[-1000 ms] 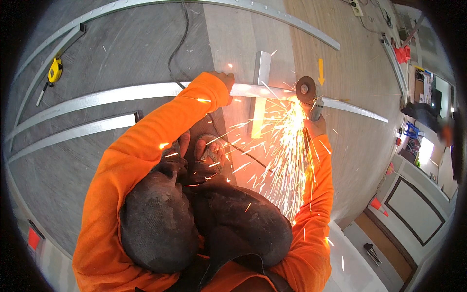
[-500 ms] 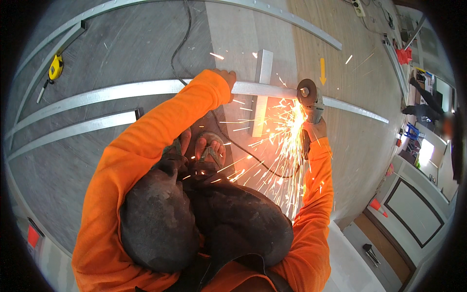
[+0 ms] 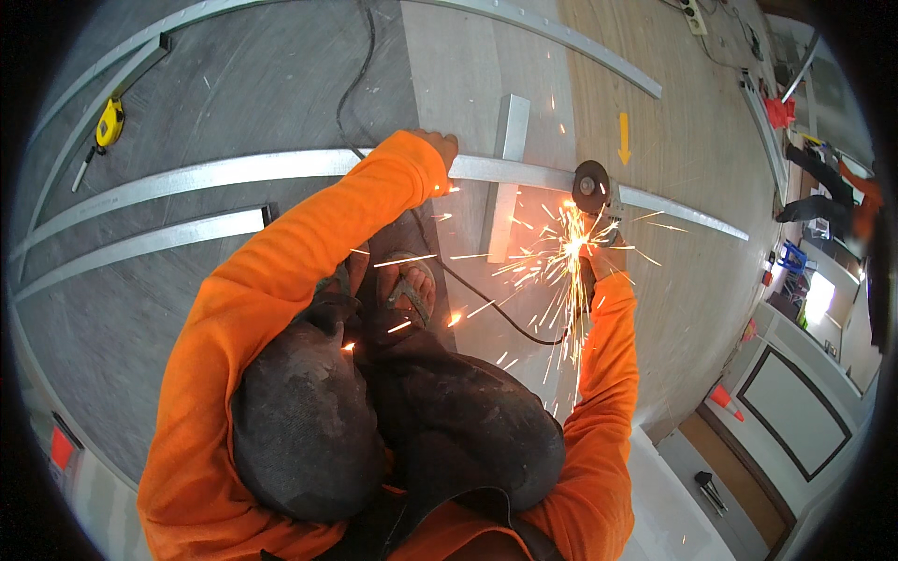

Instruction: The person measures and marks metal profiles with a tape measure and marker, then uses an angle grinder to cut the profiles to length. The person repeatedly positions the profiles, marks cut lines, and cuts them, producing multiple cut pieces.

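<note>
My left hand [image 3: 438,157] is closed around a long silver metal bar [image 3: 505,171] that runs across the floor. My right hand [image 3: 606,254] grips an angle grinder [image 3: 613,213], whose dark disc [image 3: 591,186] is at the bar. Sparks [image 3: 572,241] spray from the disc down toward my right forearm. A short metal piece [image 3: 513,126] lies crosswise under the bar, between my hands. The grinder's cord [image 3: 496,313] curves over the floor near my sandalled foot [image 3: 412,288]. The spark glare partly hides my right fingers.
More metal bars [image 3: 140,251] lie to the left, beside a yellow tape measure [image 3: 109,122] and a marker [image 3: 83,170]. Another bar [image 3: 580,58] runs along the far side. At the far right are another person [image 3: 828,192], an orange cone [image 3: 725,402] and a power strip [image 3: 693,17].
The spark spray has become thinner and shorter. The grinder has shifted slightly, while my left hand stays on the bar. At the far right, the other person has moved.
</note>
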The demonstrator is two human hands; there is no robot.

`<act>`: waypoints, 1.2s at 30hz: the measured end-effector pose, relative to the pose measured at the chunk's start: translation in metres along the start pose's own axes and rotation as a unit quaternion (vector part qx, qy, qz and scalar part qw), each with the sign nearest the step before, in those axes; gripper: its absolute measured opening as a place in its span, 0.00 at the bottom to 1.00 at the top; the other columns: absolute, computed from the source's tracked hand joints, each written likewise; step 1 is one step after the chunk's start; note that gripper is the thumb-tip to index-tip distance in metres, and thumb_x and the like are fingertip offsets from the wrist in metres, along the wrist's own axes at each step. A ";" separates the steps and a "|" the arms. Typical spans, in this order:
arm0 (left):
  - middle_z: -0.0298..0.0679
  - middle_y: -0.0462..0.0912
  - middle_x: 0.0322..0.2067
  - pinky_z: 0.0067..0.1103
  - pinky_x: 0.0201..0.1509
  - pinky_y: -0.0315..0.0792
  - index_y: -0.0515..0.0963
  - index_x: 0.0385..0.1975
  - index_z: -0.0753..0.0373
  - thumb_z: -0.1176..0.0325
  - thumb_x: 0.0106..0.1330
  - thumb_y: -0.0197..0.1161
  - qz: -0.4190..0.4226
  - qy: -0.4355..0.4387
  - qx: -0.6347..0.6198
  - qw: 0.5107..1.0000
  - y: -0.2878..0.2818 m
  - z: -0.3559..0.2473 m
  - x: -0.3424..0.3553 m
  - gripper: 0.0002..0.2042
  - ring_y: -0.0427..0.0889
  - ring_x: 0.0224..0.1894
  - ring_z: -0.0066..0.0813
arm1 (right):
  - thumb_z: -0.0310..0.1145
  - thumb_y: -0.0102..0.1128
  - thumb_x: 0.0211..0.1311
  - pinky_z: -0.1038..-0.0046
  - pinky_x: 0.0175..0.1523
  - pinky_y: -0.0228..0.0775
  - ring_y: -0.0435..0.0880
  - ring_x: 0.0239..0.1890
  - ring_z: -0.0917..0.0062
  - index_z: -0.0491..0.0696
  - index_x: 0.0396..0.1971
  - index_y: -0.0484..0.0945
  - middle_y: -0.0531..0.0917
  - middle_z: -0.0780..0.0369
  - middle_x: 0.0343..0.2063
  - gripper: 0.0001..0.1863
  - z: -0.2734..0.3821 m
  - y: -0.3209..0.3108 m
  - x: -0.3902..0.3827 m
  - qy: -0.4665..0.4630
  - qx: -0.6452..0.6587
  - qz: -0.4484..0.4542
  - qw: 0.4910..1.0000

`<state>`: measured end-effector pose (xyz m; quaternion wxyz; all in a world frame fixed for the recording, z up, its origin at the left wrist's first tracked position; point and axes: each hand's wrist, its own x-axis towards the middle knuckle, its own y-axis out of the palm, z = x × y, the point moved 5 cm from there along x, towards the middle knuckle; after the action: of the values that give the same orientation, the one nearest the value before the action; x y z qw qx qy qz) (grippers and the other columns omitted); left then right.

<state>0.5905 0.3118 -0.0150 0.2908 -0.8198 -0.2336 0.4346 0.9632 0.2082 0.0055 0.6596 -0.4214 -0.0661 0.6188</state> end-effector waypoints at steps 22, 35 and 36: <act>0.49 0.81 0.45 0.33 0.52 0.73 0.76 0.48 0.64 0.46 0.54 0.66 0.089 0.014 -0.030 0.996 0.006 0.009 0.011 0.29 0.80 0.48 0.47 | 0.24 0.67 0.35 0.71 0.41 0.74 0.80 0.33 0.72 0.41 0.43 0.73 0.81 0.61 0.33 0.27 0.033 -0.021 -0.022 0.055 0.060 -0.068 0.994; 0.48 0.78 0.41 0.41 0.47 0.75 0.69 0.43 0.64 0.60 0.56 0.67 -0.090 -0.006 0.000 0.996 0.020 0.000 -0.004 0.21 0.81 0.44 0.51 | 0.28 0.69 0.34 0.71 0.39 0.74 0.80 0.31 0.73 0.41 0.39 0.73 0.81 0.62 0.32 0.26 0.039 -0.016 -0.004 0.063 0.020 -0.030 0.997; 0.48 0.79 0.41 0.42 0.47 0.75 0.69 0.44 0.64 0.60 0.56 0.67 -0.073 -0.002 -0.004 0.997 0.021 0.000 -0.001 0.21 0.81 0.43 0.51 | 0.29 0.69 0.34 0.71 0.39 0.74 0.80 0.32 0.72 0.41 0.39 0.73 0.81 0.62 0.32 0.26 0.035 -0.016 -0.002 0.067 0.011 -0.032 0.997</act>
<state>0.5926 0.2964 -0.0285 0.3179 -0.8008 -0.2951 0.4129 0.9533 0.2253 0.0387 0.6867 -0.4517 -0.0284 0.5688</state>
